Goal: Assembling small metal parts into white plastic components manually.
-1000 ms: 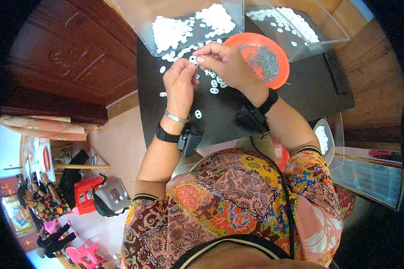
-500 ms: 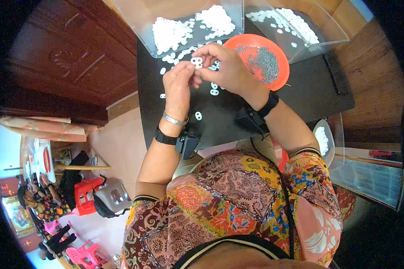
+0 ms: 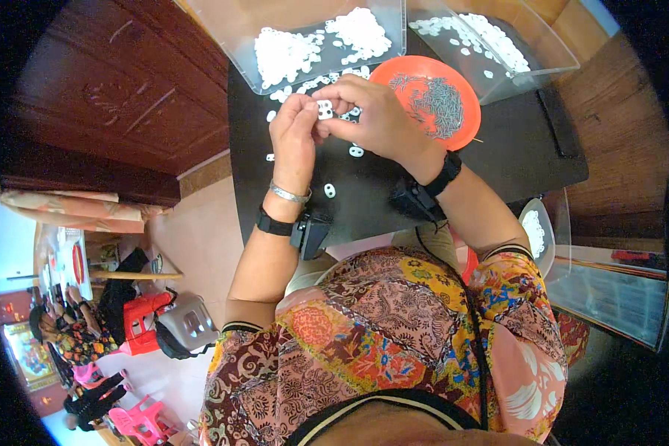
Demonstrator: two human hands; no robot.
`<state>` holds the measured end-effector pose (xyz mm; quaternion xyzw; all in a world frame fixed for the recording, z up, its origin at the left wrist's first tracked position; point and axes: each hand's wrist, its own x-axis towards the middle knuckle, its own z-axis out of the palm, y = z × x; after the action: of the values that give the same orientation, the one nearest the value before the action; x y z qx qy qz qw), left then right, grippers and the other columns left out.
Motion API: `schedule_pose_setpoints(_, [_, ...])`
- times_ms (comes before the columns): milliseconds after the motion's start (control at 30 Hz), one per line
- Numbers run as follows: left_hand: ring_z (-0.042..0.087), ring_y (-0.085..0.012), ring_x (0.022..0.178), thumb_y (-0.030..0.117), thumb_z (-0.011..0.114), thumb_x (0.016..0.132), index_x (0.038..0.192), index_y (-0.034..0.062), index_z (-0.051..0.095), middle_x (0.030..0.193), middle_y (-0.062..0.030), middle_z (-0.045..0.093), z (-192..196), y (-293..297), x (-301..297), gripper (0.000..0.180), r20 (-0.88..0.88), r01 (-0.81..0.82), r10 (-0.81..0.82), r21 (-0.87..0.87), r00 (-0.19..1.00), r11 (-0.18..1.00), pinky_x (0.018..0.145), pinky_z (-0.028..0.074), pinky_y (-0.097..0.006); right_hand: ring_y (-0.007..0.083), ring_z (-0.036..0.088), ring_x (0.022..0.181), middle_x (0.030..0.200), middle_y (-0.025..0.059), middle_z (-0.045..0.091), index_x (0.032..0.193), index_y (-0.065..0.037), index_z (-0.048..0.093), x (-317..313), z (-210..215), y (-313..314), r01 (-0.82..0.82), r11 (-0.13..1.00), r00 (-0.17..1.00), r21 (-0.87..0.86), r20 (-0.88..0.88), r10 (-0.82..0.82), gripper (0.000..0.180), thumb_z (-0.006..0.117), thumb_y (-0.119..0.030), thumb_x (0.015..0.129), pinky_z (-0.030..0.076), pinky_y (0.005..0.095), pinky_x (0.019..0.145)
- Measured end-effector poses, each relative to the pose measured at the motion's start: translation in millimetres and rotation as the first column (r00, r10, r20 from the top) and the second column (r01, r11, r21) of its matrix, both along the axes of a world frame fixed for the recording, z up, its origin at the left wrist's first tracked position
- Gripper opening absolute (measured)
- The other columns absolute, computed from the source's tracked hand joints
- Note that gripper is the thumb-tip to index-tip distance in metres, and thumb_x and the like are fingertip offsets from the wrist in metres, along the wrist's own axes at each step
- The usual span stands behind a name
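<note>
Black table point(image 3: 512, 156): by the orange dish point(image 3: 464, 126), I've both hands pinched on a white part point(image 3: 325, 110), left hand point(image 3: 293, 137) & right hand point(image 3: 375, 119). Best grip edges, keep holes visible.

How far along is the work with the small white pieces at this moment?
Done: cannot be told; no finished pile is clearly apart. In hand: the left hand and right hand pinch one white piece together. Left: loose pieces on the black table, heaps in the clear tray, pins in the orange dish.
</note>
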<state>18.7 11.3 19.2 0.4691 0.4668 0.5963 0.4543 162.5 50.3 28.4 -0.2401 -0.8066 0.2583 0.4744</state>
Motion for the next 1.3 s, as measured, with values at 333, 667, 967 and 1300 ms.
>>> schedule_pose_setpoints(333, [0.044, -0.0055, 0.053, 0.018, 0.048, 0.089, 0.076, 0.0055, 0.053, 0.061, 0.0014, 0.049, 0.9, -2.5, 1.5, 0.018, -0.019, 0.019, -0.019, 0.041, 1.000, 0.999, 0.047, 0.034, -0.020, 0.0141, 0.055, 0.061, 0.072, 0.0053, 0.057, 0.097, -0.007, 0.064, 1.2, -1.9, 1.6, 0.024, 0.999, 0.999, 0.028, 0.038, -0.025, 0.026, 0.070, -0.009, 0.072, 0.046, 0.0259, 0.057])
schedule_pose_setpoints(667, [0.044, -0.0051, 0.053, 0.016, 0.046, 0.091, 0.077, 0.0047, 0.052, 0.061, 0.0013, 0.049, 2.7, -5.7, 5.6, 0.019, -0.116, -0.036, 0.046, 0.086, 0.992, 0.996, 0.046, 0.034, -0.020, 0.0131, 0.054, 0.059, 0.068, 0.0050, 0.056, 0.094, -0.006, 0.065, 0.9, 0.9, -0.3, 0.010, 0.999, 1.000, 0.040, 0.028, -0.011, 0.022, 0.068, -0.008, 0.073, 0.043, 0.0254, 0.054])
schedule_pose_setpoints(967, [0.046, -0.0063, 0.049, 0.014, 0.045, 0.090, 0.076, 0.0044, 0.053, 0.057, 0.0001, 0.049, 0.5, -2.9, 8.6, 0.018, -0.084, -0.008, 0.016, 0.096, 0.996, 0.995, 0.044, 0.035, -0.021, 0.0157, 0.057, 0.061, 0.073, 0.0068, 0.060, 0.095, -0.006, 0.064, 6.5, 7.1, -3.6, -0.013, 1.000, 0.999, 0.008, 0.034, 0.013, 0.020, 0.066, -0.009, 0.076, 0.044, 0.0260, 0.054])
schedule_pose_setpoints(1300, [0.044, -0.0070, 0.045, 0.016, 0.044, 0.090, 0.075, 0.0032, 0.053, 0.056, -0.0013, 0.050, -2.4, -9.1, 10.3, 0.022, -0.035, -0.059, 0.061, 0.064, 0.998, 0.996, 0.040, 0.033, -0.020, 0.0266, 0.061, 0.065, 0.074, 0.0110, 0.061, 0.094, -0.004, 0.064, 0.8, 2.0, -8.3, 0.024, 0.989, 0.999, 0.146, 0.039, -0.030, 0.018, 0.064, -0.010, 0.077, 0.047, 0.0329, 0.056])
